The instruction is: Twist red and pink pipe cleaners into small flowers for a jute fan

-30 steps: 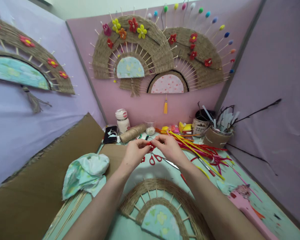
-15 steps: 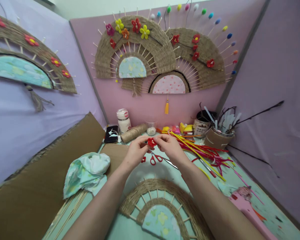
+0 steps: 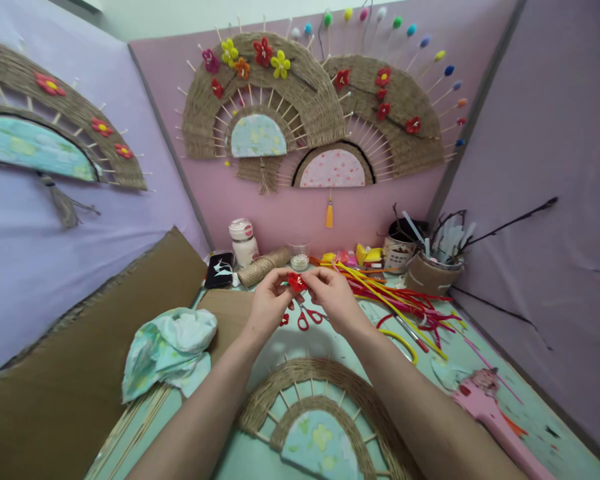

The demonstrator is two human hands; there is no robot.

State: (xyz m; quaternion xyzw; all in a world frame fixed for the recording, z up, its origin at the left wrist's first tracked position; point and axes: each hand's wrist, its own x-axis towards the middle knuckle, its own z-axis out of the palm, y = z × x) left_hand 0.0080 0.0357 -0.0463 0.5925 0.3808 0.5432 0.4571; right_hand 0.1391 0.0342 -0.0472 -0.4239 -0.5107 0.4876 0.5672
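Observation:
A small red pipe-cleaner flower (image 3: 297, 282) with pale stamens is held up between my two hands over the table. My left hand (image 3: 271, 301) pinches its left side, and the fingertips of my right hand (image 3: 330, 293) close on its right edge. Red-handled scissors (image 3: 310, 318) lie just below the hands, their blades partly hidden by my right hand. Beside them sits another small red flower (image 3: 285, 321). Nearer to me, between my forearms, a woven twine fan (image 3: 310, 373) with a floral fabric centre lies flat.
Red and yellow pipe cleaners (image 3: 395, 297) spread to the right, with a pink glue gun (image 3: 490, 407) nearer. A twine roll (image 3: 265, 267), a white bottle (image 3: 243, 243) and a cup of stamens (image 3: 299, 257) stand behind. Crumpled cloth (image 3: 170, 350) and cardboard (image 3: 95, 347) lie left.
The view has shifted slightly to the right. Both hands still hold the red flower, which has turned a little, and my right hand covers more of the scissor blades.

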